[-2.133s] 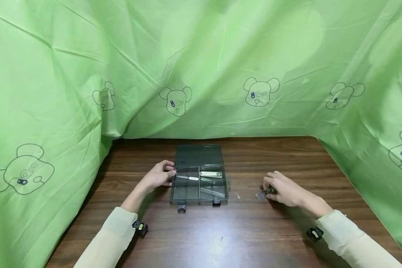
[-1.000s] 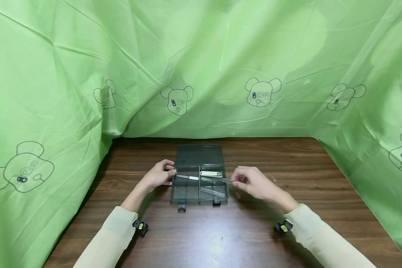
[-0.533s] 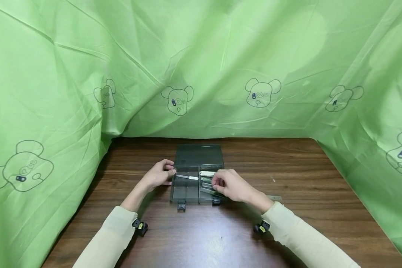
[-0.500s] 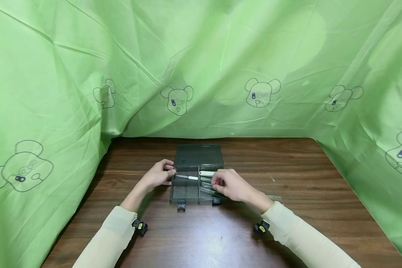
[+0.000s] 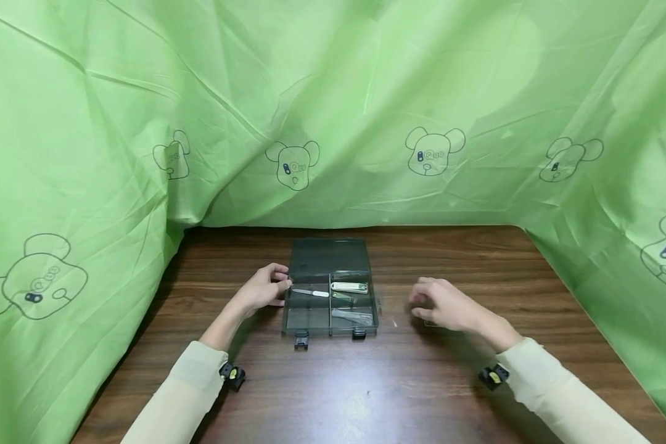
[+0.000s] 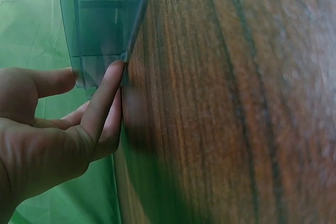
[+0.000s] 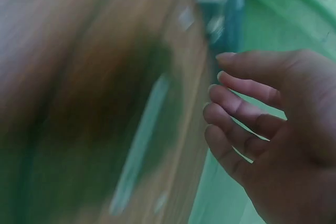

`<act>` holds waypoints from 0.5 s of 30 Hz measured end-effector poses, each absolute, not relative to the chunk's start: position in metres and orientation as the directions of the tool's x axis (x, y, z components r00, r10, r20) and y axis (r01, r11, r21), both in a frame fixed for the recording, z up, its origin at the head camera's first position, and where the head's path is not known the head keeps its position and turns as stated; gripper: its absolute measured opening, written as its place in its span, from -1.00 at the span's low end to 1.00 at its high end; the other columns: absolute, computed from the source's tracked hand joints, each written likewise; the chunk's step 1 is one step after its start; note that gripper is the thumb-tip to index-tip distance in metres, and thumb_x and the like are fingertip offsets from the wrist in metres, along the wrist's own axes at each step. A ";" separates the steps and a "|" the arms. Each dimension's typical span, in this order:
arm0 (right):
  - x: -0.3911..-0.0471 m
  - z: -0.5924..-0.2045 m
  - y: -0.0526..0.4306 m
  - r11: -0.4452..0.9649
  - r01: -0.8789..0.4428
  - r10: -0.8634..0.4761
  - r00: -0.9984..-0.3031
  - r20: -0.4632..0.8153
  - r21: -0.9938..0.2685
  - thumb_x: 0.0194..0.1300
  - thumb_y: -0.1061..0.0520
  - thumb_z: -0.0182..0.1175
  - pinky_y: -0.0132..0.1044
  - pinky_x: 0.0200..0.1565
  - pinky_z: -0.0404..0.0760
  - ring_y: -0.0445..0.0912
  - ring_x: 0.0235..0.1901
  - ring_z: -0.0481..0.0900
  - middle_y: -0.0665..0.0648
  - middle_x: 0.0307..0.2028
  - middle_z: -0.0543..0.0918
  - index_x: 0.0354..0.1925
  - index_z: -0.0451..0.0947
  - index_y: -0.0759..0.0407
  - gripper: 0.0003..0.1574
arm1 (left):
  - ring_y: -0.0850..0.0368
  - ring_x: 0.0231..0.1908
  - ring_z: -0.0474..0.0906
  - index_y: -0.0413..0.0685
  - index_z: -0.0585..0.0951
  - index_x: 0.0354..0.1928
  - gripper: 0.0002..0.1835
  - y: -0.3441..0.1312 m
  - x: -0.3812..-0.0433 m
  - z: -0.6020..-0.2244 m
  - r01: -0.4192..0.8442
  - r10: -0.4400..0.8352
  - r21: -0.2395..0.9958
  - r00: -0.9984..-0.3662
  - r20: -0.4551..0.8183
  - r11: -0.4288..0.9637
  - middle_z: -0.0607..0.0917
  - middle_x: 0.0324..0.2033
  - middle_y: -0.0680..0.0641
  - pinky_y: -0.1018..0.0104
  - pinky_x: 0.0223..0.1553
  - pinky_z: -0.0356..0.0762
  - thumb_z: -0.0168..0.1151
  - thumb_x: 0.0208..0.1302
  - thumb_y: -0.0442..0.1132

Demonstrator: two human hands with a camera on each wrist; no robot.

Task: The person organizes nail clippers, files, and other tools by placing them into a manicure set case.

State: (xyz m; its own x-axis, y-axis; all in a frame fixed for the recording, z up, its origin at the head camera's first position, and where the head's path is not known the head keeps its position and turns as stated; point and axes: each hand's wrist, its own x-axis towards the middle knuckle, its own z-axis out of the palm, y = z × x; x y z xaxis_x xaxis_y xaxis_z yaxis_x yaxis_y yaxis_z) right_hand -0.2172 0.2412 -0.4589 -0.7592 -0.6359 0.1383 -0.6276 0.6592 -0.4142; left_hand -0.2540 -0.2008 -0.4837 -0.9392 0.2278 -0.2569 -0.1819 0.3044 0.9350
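Observation:
In the head view, a dark see-through divided box (image 5: 306,317) lies with its lid raised. A cream-and-green piece like a nail clipper (image 5: 348,287), a file-like tool with a white handle (image 5: 317,294), a small green-tinted piece (image 5: 342,299) and clear strips (image 5: 352,316) sit inside. My left hand (image 5: 259,290) rests at the box's left side; thumb and a finger touch it in the left wrist view. To the right, my right hand (image 5: 446,305) hovers above the table with loose fingers, holding nothing. Under it lies another clear strip (image 7: 139,145), blurred.
The brown wood-grain table (image 5: 333,382) is ringed by green cloth (image 5: 366,92) printed with bear heads. A tiny clear scrap (image 5: 395,323) lies right of the box. Two black latches (image 5: 301,340) jut from the box's front.
My right hand carried a clear strip left to the box, let go of it in the front right compartment and came back right. My left hand stayed at the box.

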 end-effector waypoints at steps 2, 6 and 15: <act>-0.211 -0.465 0.262 0.687 -0.617 -0.627 -0.770 0.117 -0.383 0.26 0.22 0.52 -0.16 -0.19 0.69 -0.06 -0.24 0.63 0.01 -0.23 0.64 -0.16 0.70 0.16 -0.79 | -0.20 0.12 0.58 -0.36 0.28 0.47 -0.48 -0.200 -0.254 -0.483 -0.176 0.238 0.936 -0.938 -0.253 0.304 0.38 0.31 -0.39 0.10 -0.11 0.82 0.13 0.60 -0.35; -0.197 -0.474 0.291 0.710 -0.609 -0.617 -0.780 0.105 -0.353 0.22 0.24 0.55 -0.06 -0.08 0.72 -0.13 -0.29 0.58 -0.04 -0.28 0.60 -0.21 0.69 0.11 -0.78 | -0.20 0.11 0.59 -0.37 0.28 0.47 -0.48 -0.200 -0.254 -0.483 -0.178 0.240 0.936 -0.936 -0.256 0.305 0.38 0.30 -0.39 0.10 -0.12 0.82 0.13 0.60 -0.35; -0.188 -0.483 0.291 0.682 -0.577 -0.587 -0.798 0.136 -0.449 0.23 0.36 0.49 -0.21 -0.23 0.65 -0.25 -0.40 0.48 -0.16 -0.44 0.52 -0.34 0.54 0.01 -0.65 | -0.16 0.08 0.59 -0.35 0.30 0.46 -0.49 -0.202 -0.257 -0.486 -0.176 0.229 0.934 -0.940 -0.253 0.310 0.38 0.29 -0.38 0.08 -0.11 0.82 0.13 0.60 -0.35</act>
